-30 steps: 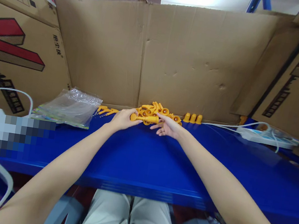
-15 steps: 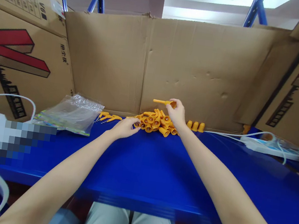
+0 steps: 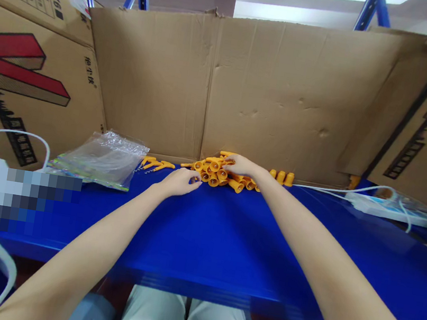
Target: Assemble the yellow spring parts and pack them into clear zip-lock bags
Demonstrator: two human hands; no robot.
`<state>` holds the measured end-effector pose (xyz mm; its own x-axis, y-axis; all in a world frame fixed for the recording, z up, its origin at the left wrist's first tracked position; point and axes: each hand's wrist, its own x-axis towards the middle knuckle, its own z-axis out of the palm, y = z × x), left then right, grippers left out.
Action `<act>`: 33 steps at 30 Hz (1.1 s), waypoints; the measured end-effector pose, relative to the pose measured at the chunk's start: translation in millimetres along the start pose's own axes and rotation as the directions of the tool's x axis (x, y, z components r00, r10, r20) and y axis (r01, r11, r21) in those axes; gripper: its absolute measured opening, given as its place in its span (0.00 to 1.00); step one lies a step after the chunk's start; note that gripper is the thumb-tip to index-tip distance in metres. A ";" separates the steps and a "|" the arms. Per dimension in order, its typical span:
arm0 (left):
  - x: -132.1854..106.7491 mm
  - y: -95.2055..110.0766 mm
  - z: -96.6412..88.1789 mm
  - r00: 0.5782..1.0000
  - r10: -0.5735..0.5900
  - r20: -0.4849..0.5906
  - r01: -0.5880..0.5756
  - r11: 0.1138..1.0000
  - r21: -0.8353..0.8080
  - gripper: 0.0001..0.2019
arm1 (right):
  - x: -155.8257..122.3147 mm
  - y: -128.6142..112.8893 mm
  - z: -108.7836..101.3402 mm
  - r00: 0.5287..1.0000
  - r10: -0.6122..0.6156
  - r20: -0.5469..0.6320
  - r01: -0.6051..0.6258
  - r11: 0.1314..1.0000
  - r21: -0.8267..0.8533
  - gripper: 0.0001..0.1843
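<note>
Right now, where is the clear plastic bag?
In the head view, the clear plastic bag lies on the blue table at left, beside a few loose orange pieces and left of the left hand.

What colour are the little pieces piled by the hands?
The pile is orange-yellow, clearest in the head view.

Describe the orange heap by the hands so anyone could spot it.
On the blue table, follow the far edge along the cardboard wall. Midway lies a heap of orange pieces, the right hand on it and the left hand beside it. It is a jumbled pile, unlike the three orange caps lined up to its right.
</note>
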<state>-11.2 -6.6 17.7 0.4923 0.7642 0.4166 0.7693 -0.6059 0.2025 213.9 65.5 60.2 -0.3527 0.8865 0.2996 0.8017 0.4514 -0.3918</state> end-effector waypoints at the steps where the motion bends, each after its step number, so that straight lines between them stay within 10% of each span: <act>1: 0.1 -0.6 0.3 1.000 0.003 0.001 -0.003 1.000 0.000 0.10 | 3.8 2.6 -8.3 1.000 -0.008 0.016 0.007 0.997 0.072 0.14; 5: 1.0 -2.2 2.1 1.000 0.011 0.009 -0.011 1.000 0.018 0.10 | 12.4 28.2 -35.8 0.973 0.050 -0.225 -0.006 0.982 0.191 0.11; 11: 1.0 -0.1 2.4 0.999 -0.013 0.045 0.012 1.000 0.021 0.11 | -14.0 95.0 -19.0 0.740 0.321 -0.591 -0.364 0.930 0.050 0.26; 18: 1.9 -1.9 3.2 0.998 -0.016 0.065 0.014 0.999 0.041 0.12 | -50.9 141.9 16.7 0.888 0.292 -0.355 -0.425 0.815 -0.393 0.20; 33: 2.0 -0.9 2.1 0.997 -0.024 0.072 0.020 0.998 0.066 0.12 | -52.0 134.7 10.6 0.809 0.195 -0.555 -0.425 0.847 -0.321 0.15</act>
<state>-10.0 -4.0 16.4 0.5015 0.7928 0.3464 0.8040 -0.5749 0.1517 335.1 81.2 -17.5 0.1390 0.7484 0.6485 0.9833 -0.0269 -0.1797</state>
